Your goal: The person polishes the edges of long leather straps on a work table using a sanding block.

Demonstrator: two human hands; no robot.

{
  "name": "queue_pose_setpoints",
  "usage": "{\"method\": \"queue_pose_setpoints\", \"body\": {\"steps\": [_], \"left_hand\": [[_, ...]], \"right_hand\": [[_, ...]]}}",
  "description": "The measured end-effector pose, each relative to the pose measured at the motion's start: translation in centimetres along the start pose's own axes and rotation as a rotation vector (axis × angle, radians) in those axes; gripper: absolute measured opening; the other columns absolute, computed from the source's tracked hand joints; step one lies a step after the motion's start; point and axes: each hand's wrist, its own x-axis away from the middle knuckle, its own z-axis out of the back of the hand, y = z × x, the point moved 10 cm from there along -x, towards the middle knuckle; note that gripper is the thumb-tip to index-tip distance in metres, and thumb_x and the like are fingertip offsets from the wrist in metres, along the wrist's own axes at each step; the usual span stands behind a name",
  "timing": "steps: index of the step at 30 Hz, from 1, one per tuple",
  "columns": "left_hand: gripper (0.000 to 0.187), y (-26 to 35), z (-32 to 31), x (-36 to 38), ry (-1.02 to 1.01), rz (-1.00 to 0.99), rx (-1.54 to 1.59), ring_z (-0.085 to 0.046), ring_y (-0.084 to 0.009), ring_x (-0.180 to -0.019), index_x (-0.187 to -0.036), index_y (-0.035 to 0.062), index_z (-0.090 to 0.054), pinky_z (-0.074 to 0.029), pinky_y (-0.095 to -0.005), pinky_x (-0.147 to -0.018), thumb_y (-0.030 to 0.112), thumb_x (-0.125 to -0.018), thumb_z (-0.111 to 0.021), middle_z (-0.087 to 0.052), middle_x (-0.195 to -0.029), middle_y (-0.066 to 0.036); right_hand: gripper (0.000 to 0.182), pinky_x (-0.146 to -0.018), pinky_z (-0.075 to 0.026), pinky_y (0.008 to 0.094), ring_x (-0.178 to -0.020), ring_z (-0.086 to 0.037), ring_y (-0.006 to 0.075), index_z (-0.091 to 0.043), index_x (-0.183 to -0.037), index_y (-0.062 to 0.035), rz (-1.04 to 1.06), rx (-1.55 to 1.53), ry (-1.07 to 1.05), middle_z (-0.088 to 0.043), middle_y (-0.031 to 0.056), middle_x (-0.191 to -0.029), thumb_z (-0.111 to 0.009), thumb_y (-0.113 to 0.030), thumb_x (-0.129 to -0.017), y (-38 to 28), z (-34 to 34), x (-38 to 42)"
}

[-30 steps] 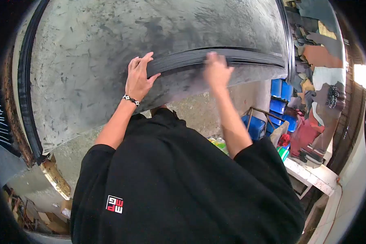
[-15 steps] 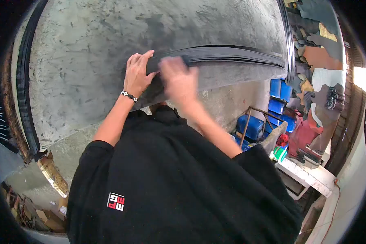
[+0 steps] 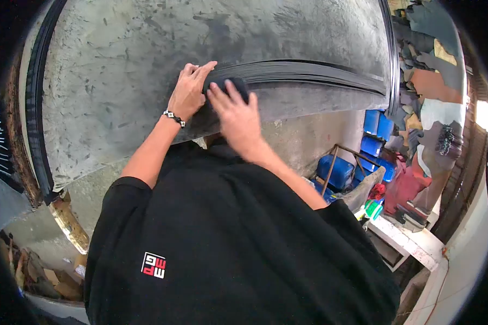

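A bundle of long, thin black strips (image 3: 309,75) curves across the worn grey table (image 3: 114,81) near its front edge. At the left end of the bundle is my left hand (image 3: 191,89), its fingers reaching along the far side and its thumb on the near side. My right hand (image 3: 238,120), slightly blurred, lies with spread fingers on a dark pad (image 3: 239,88). That pad sits over the strips just right of my left hand and hides part of them. Its exact material does not show.
More black strips hang over the table's left end (image 3: 36,108) and right end (image 3: 391,59). Leather pieces (image 3: 436,84) in several colours lie piled at the right. Below them stand blue containers (image 3: 333,172), a rusty metal frame (image 3: 331,162) and a white bench (image 3: 412,238).
My left hand has shifted slightly right and up with its fingers closer together. My right hand, strongly blurred before, shows more clearly now, on the dark pad. The whole view has shifted slightly.
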Motion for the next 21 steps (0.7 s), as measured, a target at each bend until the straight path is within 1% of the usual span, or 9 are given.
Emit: {"method": "queue_pose_setpoints", "body": {"steps": [3,6,8,10,12,15,17,19,21], "left_hand": [[0.092,0.3,0.1,0.0,0.007,0.034,0.052,-0.06,-0.0345,-0.115,-0.155,0.0129,-0.053,-0.052,-0.0461,-0.106,0.021,-0.075,-0.097,-0.072,-0.128,-0.01],[0.093,0.5,0.3,-0.1,0.041,0.044,0.078,-0.06,-0.0341,-0.115,-0.155,0.0125,-0.053,-0.052,-0.0459,-0.105,0.018,-0.073,-0.097,-0.072,-0.127,-0.01],[0.093,0.7,0.6,-0.1,0.067,0.026,0.094,-0.06,-0.0342,-0.115,-0.155,0.0122,-0.053,-0.052,-0.0459,-0.105,0.016,-0.073,-0.097,-0.072,-0.125,-0.01],[0.092,0.2,0.7,-0.1,0.039,0.051,0.095,-0.061,-0.0345,-0.116,-0.154,0.0113,-0.056,-0.053,-0.0441,-0.106,0.01,-0.071,-0.096,-0.074,-0.129,-0.008],[0.091,0.4,0.1,0.0,0.018,0.055,0.097,-0.061,-0.0348,-0.116,-0.153,0.0106,-0.056,-0.053,-0.0438,-0.106,0.009,-0.071,-0.095,-0.073,-0.129,-0.009],[0.09,0.2,0.1,-0.1,0.015,0.03,0.083,-0.059,-0.035,-0.116,-0.153,0.01,-0.055,-0.053,-0.0446,-0.106,0.012,-0.073,-0.096,-0.07,-0.124,-0.012],[0.09,0.7,0.6,-0.4,0.046,0.029,0.107,-0.059,-0.0352,-0.116,-0.153,0.0097,-0.054,-0.053,-0.0441,-0.106,0.014,-0.074,-0.096,-0.07,-0.124,-0.012],[0.09,0.8,0.3,-0.2,0.033,0.054,0.129,-0.059,-0.0352,-0.116,-0.154,0.0094,-0.053,-0.052,-0.0442,-0.107,0.016,-0.074,-0.096,-0.07,-0.126,-0.011],[0.091,0.3,0.5,-0.2,0.024,0.065,0.123,-0.059,-0.0354,-0.117,-0.154,0.0092,-0.053,-0.052,-0.0441,-0.107,0.017,-0.075,-0.096,-0.07,-0.128,-0.011]], "right_hand": [[0.06,-0.108,-0.044,0.0582,-0.153,-0.052,0.0224,-0.064,-0.152,-0.0224,-0.049,0.054,-0.094,-0.056,-0.0048,-0.167,-0.068,-0.01,-0.094,9.4,0.2,1.8],[0.056,-0.102,-0.044,0.0575,-0.151,-0.054,0.025,-0.064,-0.153,-0.0192,-0.373,0.22,-0.104,-0.059,0.0001,-0.164,-0.067,-0.012,-0.097,20.6,-0.6,3.9],[0.057,-0.102,-0.044,0.0579,-0.152,-0.053,0.0251,-0.065,-0.152,-0.0179,-0.476,0.209,-0.138,-0.059,0.0019,-0.164,-0.068,-0.015,-0.095,18.9,-1.9,3.1],[0.058,-0.103,-0.044,0.0577,-0.152,-0.053,0.0246,-0.066,-0.15,-0.017,-0.285,0.085,-0.129,-0.059,0.0025,-0.164,-0.07,-0.017,-0.092,8.2,-0.4,0.0],[0.056,-0.1,-0.045,0.0614,-0.15,-0.053,0.0287,-0.064,-0.148,-0.016,-0.063,-0.016,0.08,-0.063,0.0029,-0.156,-0.066,-0.013,-0.092,-0.7,0.3,-0.1],[0.056,-0.101,-0.045,0.0578,-0.144,-0.056,0.028,-0.064,-0.145,-0.0182,-0.046,0.027,0.04,-0.061,0.0014,-0.155,-0.067,-0.013,-0.089,5.8,0.7,0.7],[0.053,-0.098,-0.046,0.0598,-0.135,-0.06,0.0278,-0.064,-0.143,-0.0192,-0.299,0.134,-0.046,-0.063,0.0004,-0.151,-0.068,-0.016,-0.09,16.6,0.0,2.3],[0.054,-0.099,-0.046,0.063,-0.142,-0.057,0.0284,-0.064,-0.148,-0.0197,-0.587,0.224,-0.043,-0.065,0.0019,-0.152,-0.064,-0.016,-0.095,27.1,-3.7,6.1],[0.055,-0.1,-0.046,0.0632,-0.144,-0.056,0.0282,-0.065,-0.149,-0.0201,-0.433,0.176,0.015,-0.065,0.0012,-0.154,-0.064,-0.016,-0.094,19.3,-2.5,2.6]]}}
